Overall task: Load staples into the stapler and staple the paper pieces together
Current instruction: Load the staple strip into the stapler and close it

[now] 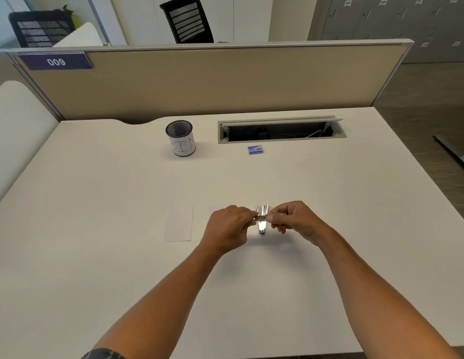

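Observation:
A silver stapler (262,224) lies opened out on the white desk (96,255), its two arms spread in a V pointing away from me. Just above it, my left hand (229,228) and my right hand (294,221) pinch the two ends of a thin strip of staples (262,217) held crosswise. One white paper piece (178,224) lies flat to the left. A second paper piece (216,209) shows only a corner behind my left hand.
A small blue staple box (255,150) sits farther back. A mesh pen cup (180,138) with a white label stands at the back centre. An open cable tray (280,130) is set into the desk's far side, below a beige partition (212,81).

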{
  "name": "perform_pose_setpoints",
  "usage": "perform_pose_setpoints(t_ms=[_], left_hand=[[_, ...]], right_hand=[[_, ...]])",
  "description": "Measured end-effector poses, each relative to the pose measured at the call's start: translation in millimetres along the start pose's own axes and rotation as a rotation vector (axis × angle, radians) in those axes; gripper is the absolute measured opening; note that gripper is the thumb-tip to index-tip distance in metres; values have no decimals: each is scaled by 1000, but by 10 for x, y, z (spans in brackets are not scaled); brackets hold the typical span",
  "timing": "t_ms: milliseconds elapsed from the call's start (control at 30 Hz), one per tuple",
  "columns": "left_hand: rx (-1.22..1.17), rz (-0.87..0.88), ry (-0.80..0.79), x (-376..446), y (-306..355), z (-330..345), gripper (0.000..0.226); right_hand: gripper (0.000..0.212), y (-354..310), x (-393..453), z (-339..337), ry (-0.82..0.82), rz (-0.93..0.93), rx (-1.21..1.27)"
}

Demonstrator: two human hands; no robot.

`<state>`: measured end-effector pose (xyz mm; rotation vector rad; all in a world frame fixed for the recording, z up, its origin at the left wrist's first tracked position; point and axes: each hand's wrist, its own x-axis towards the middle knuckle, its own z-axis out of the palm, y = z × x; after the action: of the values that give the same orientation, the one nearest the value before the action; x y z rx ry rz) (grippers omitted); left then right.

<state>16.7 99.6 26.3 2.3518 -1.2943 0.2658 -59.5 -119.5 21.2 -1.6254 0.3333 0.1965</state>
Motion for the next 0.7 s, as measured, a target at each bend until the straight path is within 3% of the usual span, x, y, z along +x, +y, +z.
perform_pose_setpoints(t_ms=[267,467,600,700], left_hand=[[-59,-148,-170,59,-33,23,17],[-431,-433,-202,49,-131,24,19],[-705,-633,-111,78,-176,-18,13],[-861,-654,-80,105,-127,-20,21]], right_hand=[[17,63,-11,11,95,-54,86],[7,111,-67,-96,292,-86,121],[10,124,-157,-152,265,-73,98],[15,118,-187,-140,244,-87,103]])
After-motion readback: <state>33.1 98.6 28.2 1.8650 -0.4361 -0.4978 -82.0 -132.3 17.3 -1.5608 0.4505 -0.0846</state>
